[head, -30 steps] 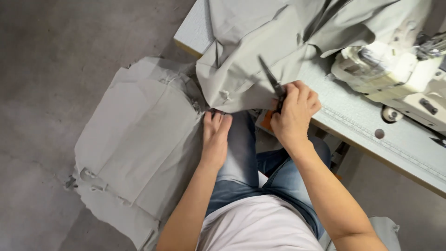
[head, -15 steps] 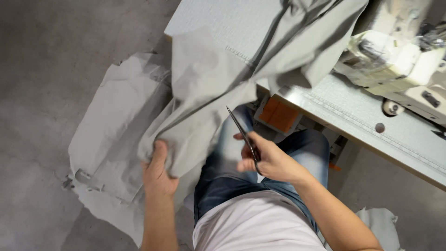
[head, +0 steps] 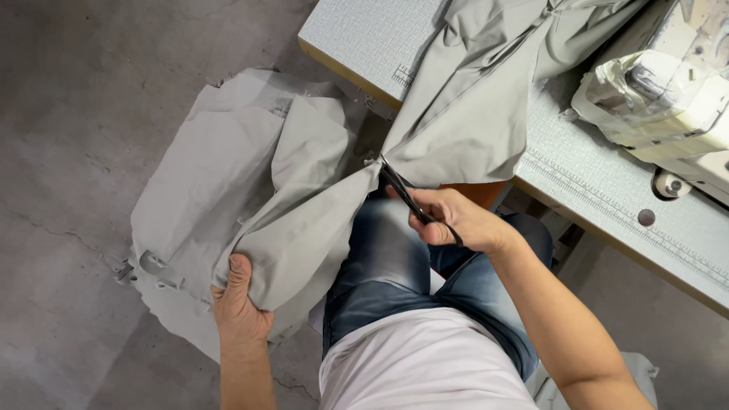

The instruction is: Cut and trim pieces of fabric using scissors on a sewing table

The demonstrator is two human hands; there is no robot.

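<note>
Now keep the grey fabric (head: 319,228) taut: it runs from the sewing table (head: 607,182) across your lap to the heap of grey pieces (head: 205,182) on the floor, its long axis slanting from upper right to lower left. Your left hand (head: 241,311) grips the lower end, fingers curled under the cloth, thumb pressed on top. Your right hand (head: 456,220) closes around the black scissors (head: 402,190), fingers wrapped on the handles; the blades point up-left, tips at the bunched fold. Cut close, pulling steadily.
</note>
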